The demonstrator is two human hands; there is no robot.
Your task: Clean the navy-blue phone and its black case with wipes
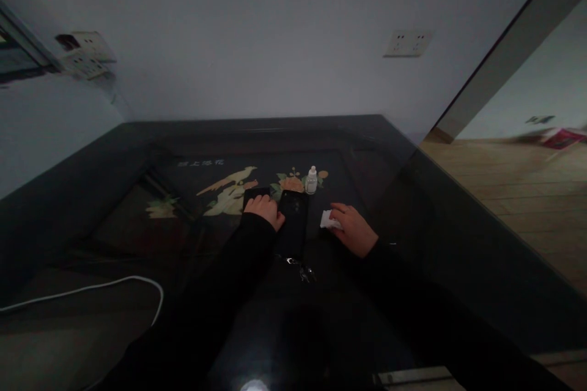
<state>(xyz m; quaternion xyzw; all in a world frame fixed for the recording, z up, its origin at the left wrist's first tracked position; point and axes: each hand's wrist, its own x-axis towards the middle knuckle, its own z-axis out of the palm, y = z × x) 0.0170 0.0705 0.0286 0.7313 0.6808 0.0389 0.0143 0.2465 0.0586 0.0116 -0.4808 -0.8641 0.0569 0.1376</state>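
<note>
My left hand is closed over a small black flat object, mostly hidden under the fingers. Its thumb reaches the left edge of a black phone or phone case, which lies lengthwise on the dark table. A silvery chain strap trails from the phone's near end. To the right, my right hand pinches a small white piece, perhaps folded tissue or cloth, low over the tabletop. Just beyond the phone stands a small white-capped dropper bottle, upright and apart from both hands.
The glossy dark table bears a bird-and-flower picture and meets the wall behind. A white cable curves in at left. Wall sockets and a power strip are above. Wooden floor lies to the right.
</note>
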